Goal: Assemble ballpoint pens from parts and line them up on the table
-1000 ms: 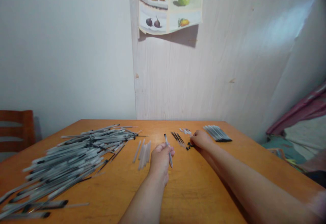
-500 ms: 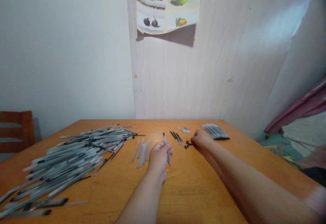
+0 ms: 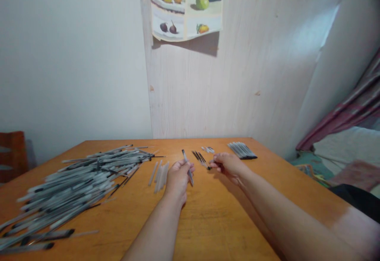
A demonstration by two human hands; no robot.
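Observation:
My left hand (image 3: 178,176) pinches a slim clear-barrelled pen (image 3: 185,159) with a dark top end, held tilted above the table. To its right, my right hand (image 3: 227,164) has thumb and fingertips pressed together low over the tabletop. Whatever sits between those fingertips is too small to make out. A small black plug (image 3: 209,168) lies by the fingertips; any others are hidden by the hand. Several dark ink refills (image 3: 198,156) lie side by side between the hands. Left of my left hand are several empty translucent tubes (image 3: 160,177).
A big heap of clear pen barrels with black parts (image 3: 86,182) covers the left of the wooden table (image 3: 213,221). Small pale pieces (image 3: 207,149) lie behind the refills. A neat row of pens (image 3: 242,150) is at the back right. A wooden chair (image 3: 12,154) stands at left.
The view has swung slightly to the right. My right hand has lifted a little from the black plugs and come closer to my left hand, which still grips the pen.

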